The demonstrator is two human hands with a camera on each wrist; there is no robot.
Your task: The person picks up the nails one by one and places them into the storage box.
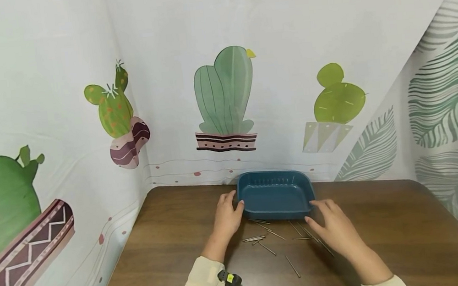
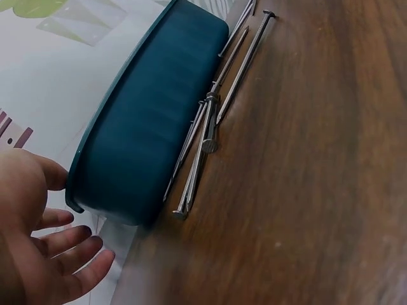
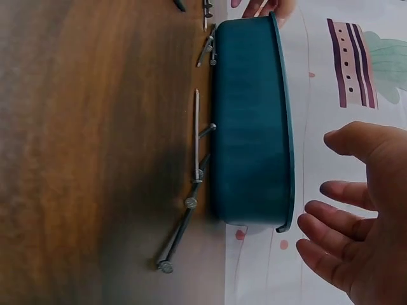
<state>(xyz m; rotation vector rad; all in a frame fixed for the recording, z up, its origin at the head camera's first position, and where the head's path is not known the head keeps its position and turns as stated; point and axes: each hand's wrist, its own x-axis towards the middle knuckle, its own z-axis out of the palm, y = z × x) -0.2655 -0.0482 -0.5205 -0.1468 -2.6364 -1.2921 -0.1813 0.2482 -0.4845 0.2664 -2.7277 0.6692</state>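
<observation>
Blue tray (image 1: 275, 197); nails (image 1: 254, 238) at 6 o'clock; left hand (image 1: 227, 216), 9 o'clock, right hand (image 1: 337, 228), 4 o'clock: both loosely spread, empty.

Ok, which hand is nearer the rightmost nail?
Right. The right hand is close beside that nail; the left hand is farther off, across the other nails, by the tray's left end.

The blue tray (image 1: 275, 198) bars the way beyond the scattered nails (image 1: 292, 266), leaving passage above them from the near side.
</observation>
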